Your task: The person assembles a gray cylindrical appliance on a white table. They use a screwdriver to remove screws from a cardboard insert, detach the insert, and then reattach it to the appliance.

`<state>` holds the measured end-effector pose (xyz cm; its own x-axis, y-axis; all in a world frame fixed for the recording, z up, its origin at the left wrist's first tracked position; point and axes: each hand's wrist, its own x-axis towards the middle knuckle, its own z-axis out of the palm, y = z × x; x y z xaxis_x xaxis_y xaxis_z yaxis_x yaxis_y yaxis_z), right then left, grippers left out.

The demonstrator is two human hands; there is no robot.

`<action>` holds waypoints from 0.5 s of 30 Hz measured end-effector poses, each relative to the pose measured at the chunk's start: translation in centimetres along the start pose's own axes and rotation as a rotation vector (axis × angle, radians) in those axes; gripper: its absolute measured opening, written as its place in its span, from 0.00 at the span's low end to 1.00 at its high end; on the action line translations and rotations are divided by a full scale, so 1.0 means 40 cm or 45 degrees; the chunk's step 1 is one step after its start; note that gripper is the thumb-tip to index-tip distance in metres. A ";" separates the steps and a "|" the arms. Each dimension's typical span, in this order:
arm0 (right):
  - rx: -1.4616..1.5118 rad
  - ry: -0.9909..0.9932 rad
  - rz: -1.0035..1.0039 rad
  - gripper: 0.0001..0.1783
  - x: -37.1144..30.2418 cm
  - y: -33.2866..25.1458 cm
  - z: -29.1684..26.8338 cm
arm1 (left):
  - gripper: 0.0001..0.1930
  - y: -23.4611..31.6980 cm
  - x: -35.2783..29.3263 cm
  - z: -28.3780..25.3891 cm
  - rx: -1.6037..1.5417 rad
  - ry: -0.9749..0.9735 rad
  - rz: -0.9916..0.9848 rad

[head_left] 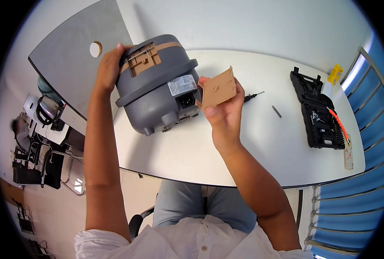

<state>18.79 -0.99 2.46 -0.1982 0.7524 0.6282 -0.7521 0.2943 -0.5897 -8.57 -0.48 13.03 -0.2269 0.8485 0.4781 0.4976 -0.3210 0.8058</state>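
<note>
A grey rice cooker with a tan band is tipped on the table, its back and part of its underside showing. A label and a power socket are on that back. Near the top, a rectangular opening exposes tan plastic and a metal rod. My left hand grips the cooker's left side by the band, fingertips partly hidden behind it. Between the thumb and fingers of my right hand is a tan plastic cover, held just right of the cooker. Behind that hand lies a black-handled screwdriver, partly covered.
A small dark rod lies on the white table. Toward the right are an open black tool case, a red flexible shaft and a remote control. A metal railing runs past the right edge. A grey board stands left.
</note>
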 end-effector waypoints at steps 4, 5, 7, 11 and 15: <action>-0.139 0.011 -0.112 0.39 -0.005 0.008 0.003 | 0.25 0.010 -0.019 0.009 0.009 0.005 0.089; -0.247 -0.021 -0.176 0.38 -0.003 0.016 -0.008 | 0.25 0.016 -0.028 0.009 0.015 0.015 0.086; -0.492 -0.039 -0.304 0.36 -0.007 0.021 -0.021 | 0.25 0.011 -0.029 -0.007 0.087 -0.013 0.045; -1.061 -0.137 -0.532 0.35 0.005 -0.023 -0.007 | 0.24 0.031 -0.061 0.015 0.222 0.114 0.171; -1.291 -0.176 -0.563 0.38 0.016 -0.072 0.044 | 0.24 0.102 -0.105 0.059 0.299 0.101 0.181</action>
<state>19.72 -2.39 5.47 -0.1559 0.4091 0.8991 0.0752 0.9125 -0.4021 -3.61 -4.34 13.49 -0.2011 0.7633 0.6139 0.7074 -0.3204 0.6300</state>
